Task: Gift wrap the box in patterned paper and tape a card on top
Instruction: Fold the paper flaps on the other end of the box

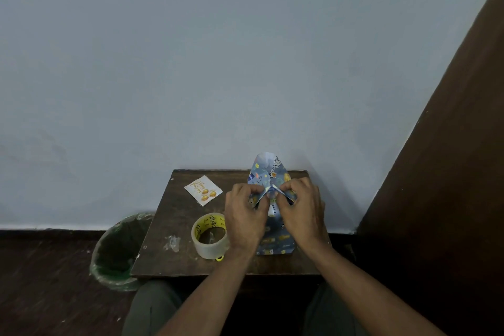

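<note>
- Both hands are up on the box (275,240), which stands on end at the right half of a small dark wooden table (174,226) and is already covered in blue patterned paper (268,172).
- The left hand (245,215) has its fingers curled in, pinching the paper's left side flap at the top of the box.
- The right hand (300,213) mirrors it, fingers curled and pinching the right side flap; the two folds meet between the fingertips.
- Behind the hands, the far flap of paper stands upright in a tall rounded point, rising above the back edge of the table.
- The card (203,190) lies flat near the table's back left, white with gold balloons and gold lettering, well apart from the box and untouched.
- A roll of clear tape (209,236) with a yellow core lies on its side just left of the left wrist.
- A crumpled scrap of clear tape (172,242) lies on the table left of the roll.
- A bin with a green liner (120,251) stands on the floor beside the table's left edge.
- The person's knees show below the table's front edge.
</note>
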